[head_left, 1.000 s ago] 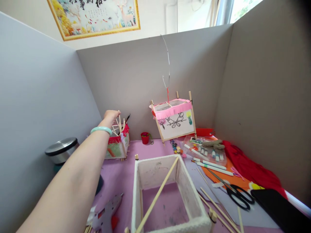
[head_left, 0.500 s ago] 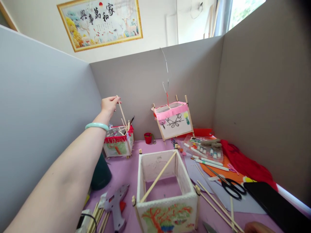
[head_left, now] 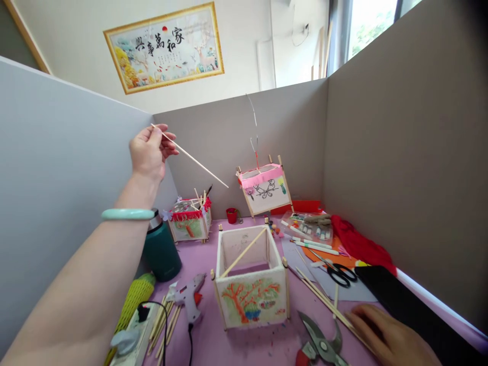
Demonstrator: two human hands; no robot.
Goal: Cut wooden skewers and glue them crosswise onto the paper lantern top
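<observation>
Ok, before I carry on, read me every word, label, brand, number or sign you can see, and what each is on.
"家和萬事興", read right to left: large black characters on the framed picture on the wall.
Smaller writing below those characters: too small to read.
Pale markers: no lettering readable.
Glue gun: no lettering readable.

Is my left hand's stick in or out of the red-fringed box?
Out: the wooden stick slants through midair from your left hand.

Black characters (head_left: 158,41) on the framed picture (head_left: 163,51) read 家和萬事興, right to left.
</observation>
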